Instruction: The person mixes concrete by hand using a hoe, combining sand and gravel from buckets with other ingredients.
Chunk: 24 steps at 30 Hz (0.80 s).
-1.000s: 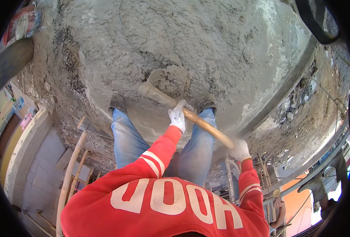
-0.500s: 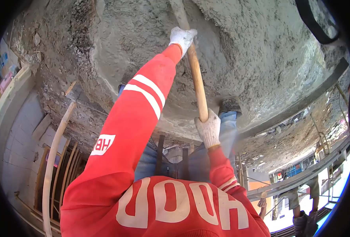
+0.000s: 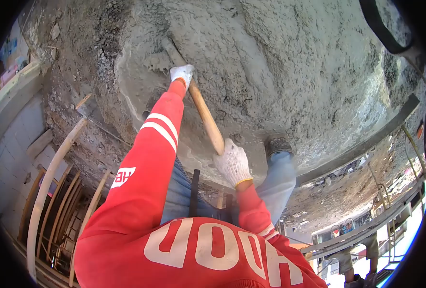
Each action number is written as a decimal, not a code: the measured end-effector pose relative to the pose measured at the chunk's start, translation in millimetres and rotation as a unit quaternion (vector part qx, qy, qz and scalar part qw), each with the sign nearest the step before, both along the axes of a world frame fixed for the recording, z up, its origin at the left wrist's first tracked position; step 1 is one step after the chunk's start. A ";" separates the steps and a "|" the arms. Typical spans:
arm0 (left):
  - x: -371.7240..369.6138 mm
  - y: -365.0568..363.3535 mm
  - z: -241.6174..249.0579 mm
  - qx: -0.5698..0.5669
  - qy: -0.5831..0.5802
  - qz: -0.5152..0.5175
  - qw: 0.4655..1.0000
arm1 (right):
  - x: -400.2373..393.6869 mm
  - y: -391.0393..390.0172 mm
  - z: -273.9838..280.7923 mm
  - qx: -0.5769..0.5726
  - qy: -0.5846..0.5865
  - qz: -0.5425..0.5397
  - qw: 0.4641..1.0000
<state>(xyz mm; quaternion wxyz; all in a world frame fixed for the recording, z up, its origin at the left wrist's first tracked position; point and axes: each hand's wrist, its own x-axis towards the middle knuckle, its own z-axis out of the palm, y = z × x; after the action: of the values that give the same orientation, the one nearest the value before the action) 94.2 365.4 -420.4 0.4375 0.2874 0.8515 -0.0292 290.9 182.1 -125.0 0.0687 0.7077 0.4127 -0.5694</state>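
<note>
Both my hands wear whitish knit gloves and are wrapped around a long wooden-handled tool (image 3: 206,117). My left hand (image 3: 182,73) grips the shaft farther out, where the wood turns grey with cement. My right hand (image 3: 233,162) closes over the near end, close to my legs. The shaft slants toward the upper left, down into wet grey concrete (image 3: 242,62). Its working head is buried or coated there, so its kind cannot be made out. My right boot (image 3: 278,144) stands at the near edge of the concrete; the left one is mostly behind my sleeve.
A dark board (image 3: 362,149) edges the concrete on the right. Wooden poles (image 3: 54,177) and a grey block wall (image 3: 16,158) lie to the left. At the lower right are a metal rail (image 3: 366,240) and another person's legs (image 3: 354,259). Rubble (image 3: 102,43) lines the upper left.
Both hands have swung left with the tool, and the left hand has come lower in view. The shaft now slants more to the left. My grip stays on it.
</note>
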 end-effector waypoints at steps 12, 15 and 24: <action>264.0 -235.0 192.1 -0.019 -0.233 0.300 0.925 | 288.9 -226.1 98.5 -0.015 -0.031 0.013 0.999; 278.2 -286.2 252.1 -0.002 -0.301 0.364 0.881 | 311.9 -272.3 118.7 -0.044 -0.051 0.013 0.998; 225.6 -232.7 162.3 -0.124 -0.322 0.231 0.910 | 151.7 -218.6 136.2 -0.120 -0.150 -0.111 0.975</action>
<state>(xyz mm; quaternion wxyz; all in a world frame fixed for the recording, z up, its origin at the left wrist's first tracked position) 319.7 132.7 -258.0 0.7145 0.0206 0.6966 0.0616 442.6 -36.5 11.2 0.1510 0.8131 0.2452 -0.5059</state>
